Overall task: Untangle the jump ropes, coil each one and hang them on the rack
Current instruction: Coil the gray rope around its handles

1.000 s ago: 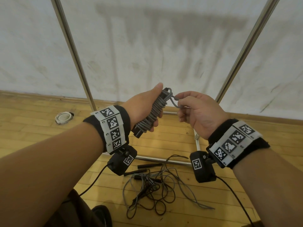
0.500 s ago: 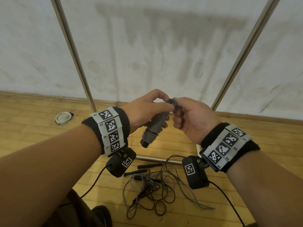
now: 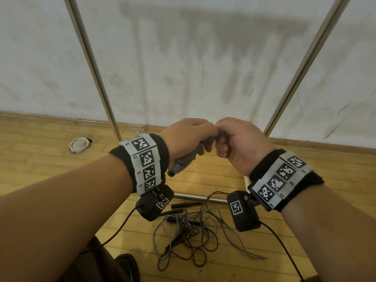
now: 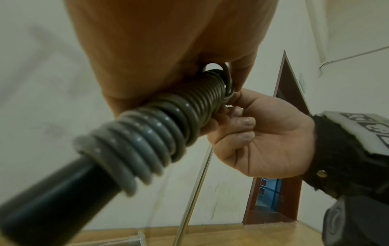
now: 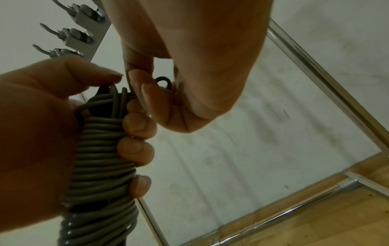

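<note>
Left hand [image 3: 188,135] grips coiled rope [image 4: 160,123]; right hand [image 3: 242,142] fingers [image 5: 151,93] apparently pinch its loop end [image 5: 164,81]. Tangle [image 3: 193,231] on floor.

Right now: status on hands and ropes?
Left hand grips coiled rope. Right hand pinches its end loop. Tangled ropes on floor. Rack hooks unobstructed.

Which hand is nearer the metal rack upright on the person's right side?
Right. The right hand is just beside that upright; the left hand, gripping the coiled jump rope, is farther over.
</note>
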The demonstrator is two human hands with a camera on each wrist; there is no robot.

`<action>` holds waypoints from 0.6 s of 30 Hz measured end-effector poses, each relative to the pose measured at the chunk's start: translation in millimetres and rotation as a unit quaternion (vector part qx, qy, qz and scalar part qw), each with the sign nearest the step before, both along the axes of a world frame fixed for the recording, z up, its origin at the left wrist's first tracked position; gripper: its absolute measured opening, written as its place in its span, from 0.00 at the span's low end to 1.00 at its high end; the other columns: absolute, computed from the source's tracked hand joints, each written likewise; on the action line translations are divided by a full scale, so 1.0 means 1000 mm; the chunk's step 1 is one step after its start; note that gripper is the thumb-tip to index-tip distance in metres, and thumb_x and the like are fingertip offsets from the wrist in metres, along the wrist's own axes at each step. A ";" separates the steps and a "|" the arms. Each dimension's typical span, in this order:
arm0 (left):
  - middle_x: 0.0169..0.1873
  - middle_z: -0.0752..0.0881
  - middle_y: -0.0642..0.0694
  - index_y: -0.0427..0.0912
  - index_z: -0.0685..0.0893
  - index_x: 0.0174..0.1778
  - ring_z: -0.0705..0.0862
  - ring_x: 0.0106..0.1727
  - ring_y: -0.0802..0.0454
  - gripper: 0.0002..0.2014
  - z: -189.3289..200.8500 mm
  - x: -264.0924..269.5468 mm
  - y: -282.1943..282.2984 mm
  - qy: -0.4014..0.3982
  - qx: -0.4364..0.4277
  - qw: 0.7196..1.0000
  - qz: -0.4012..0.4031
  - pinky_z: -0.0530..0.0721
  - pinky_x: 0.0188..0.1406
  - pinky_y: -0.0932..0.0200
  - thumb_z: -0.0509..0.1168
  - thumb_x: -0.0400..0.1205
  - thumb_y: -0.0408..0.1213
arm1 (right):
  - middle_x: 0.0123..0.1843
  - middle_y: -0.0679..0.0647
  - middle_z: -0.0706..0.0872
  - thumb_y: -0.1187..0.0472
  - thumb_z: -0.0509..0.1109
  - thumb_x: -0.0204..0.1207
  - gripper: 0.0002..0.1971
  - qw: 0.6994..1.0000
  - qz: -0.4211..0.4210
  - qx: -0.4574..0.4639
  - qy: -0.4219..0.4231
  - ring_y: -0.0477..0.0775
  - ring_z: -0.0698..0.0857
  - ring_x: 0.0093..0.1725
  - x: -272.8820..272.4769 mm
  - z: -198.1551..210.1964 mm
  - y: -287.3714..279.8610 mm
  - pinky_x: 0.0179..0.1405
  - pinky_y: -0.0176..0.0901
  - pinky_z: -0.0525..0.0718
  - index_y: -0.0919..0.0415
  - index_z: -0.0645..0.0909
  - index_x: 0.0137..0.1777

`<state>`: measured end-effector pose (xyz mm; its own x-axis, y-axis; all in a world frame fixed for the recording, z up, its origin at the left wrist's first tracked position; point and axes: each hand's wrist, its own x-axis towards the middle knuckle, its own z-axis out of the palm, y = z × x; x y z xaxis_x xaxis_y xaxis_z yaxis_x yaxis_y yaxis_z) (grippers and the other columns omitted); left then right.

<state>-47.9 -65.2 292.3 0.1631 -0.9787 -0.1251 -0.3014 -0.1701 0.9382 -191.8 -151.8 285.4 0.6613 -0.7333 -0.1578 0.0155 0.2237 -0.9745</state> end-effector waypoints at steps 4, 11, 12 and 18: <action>0.31 0.88 0.51 0.45 0.84 0.36 0.84 0.35 0.53 0.14 0.003 -0.001 -0.002 -0.054 0.014 0.998 0.002 0.85 0.44 0.49 0.63 0.75 0.52 | 0.28 0.55 0.76 0.69 0.70 0.79 0.04 1.000 -0.025 -0.006 0.007 0.52 0.71 0.24 0.001 -0.001 -0.004 0.23 0.43 0.69 0.63 0.78 0.45; 0.32 0.89 0.53 0.46 0.87 0.39 0.84 0.36 0.55 0.13 0.001 0.003 -0.004 -0.124 0.031 0.992 0.019 0.86 0.44 0.54 0.63 0.86 0.45 | 0.27 0.54 0.77 0.72 0.72 0.78 0.10 0.997 -0.062 -0.033 0.014 0.51 0.71 0.23 -0.002 0.000 -0.017 0.22 0.41 0.70 0.60 0.76 0.42; 0.32 0.89 0.53 0.47 0.87 0.39 0.85 0.36 0.56 0.13 0.002 0.004 -0.004 -0.127 0.031 0.991 0.021 0.86 0.44 0.54 0.63 0.86 0.45 | 0.27 0.54 0.77 0.73 0.72 0.78 0.10 0.997 -0.070 -0.039 0.014 0.51 0.71 0.23 -0.002 0.000 -0.018 0.22 0.41 0.70 0.60 0.76 0.41; 0.41 0.90 0.45 0.48 0.83 0.43 0.88 0.42 0.42 0.13 0.000 0.000 0.004 -0.198 0.050 0.979 -0.010 0.90 0.54 0.37 0.57 0.89 0.46 | 0.29 0.56 0.80 0.70 0.68 0.81 0.03 0.999 -0.014 -0.029 0.041 0.56 0.77 0.26 -0.006 0.006 -0.018 0.26 0.46 0.76 0.63 0.80 0.50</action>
<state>-48.1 -61.6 292.3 0.1992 -0.9682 -0.1515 -0.6425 -0.2458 0.7258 -197.5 -169.5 291.2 0.6272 -0.7608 -0.1667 -0.0596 0.1665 -0.9842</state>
